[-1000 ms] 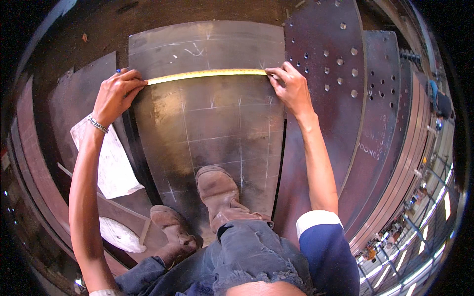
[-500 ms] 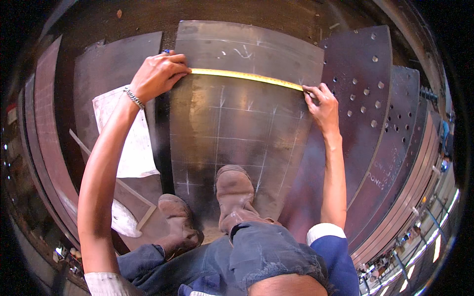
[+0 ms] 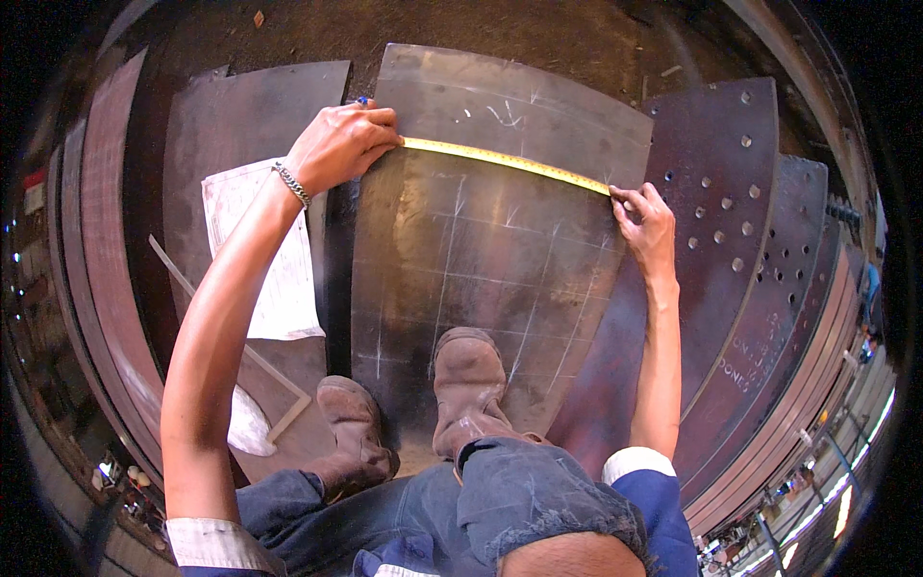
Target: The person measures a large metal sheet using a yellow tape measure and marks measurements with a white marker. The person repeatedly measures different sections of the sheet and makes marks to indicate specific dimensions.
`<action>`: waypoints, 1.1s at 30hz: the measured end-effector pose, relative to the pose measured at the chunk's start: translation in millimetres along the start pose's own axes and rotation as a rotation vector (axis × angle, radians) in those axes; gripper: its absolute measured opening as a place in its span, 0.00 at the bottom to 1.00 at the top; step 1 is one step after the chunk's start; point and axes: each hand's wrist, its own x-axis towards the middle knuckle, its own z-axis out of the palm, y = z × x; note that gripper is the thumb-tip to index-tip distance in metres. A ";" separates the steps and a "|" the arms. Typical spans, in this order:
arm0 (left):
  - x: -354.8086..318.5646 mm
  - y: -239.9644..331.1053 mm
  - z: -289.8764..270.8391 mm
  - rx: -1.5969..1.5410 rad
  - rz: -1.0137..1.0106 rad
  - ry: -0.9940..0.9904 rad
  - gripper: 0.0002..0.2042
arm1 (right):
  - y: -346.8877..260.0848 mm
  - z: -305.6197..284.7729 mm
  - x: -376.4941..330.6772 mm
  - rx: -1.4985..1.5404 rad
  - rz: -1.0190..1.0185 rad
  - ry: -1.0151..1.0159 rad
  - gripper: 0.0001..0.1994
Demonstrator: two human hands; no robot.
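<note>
My left hand [image 3: 341,144] is curled shut over one end of the yellow tape measure [image 3: 505,162], pinning it at the left edge of the steel plate [image 3: 481,260]. The tape runs taut from there across the plate to my right hand [image 3: 644,226], whose fingertips pinch its far end at the right edge. Just below my left wrist lies a paper sheet [image 3: 274,260]

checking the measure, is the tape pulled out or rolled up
Pulled out: the yellow tape runs flat across the steel plate, its ends pinned by the left hand and the right hand.
</note>
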 end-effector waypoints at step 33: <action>-1.9 4.7 2.1 0.025 -0.015 0.021 0.07 | -1.1 -3.9 5.3 0.057 0.043 -0.055 0.08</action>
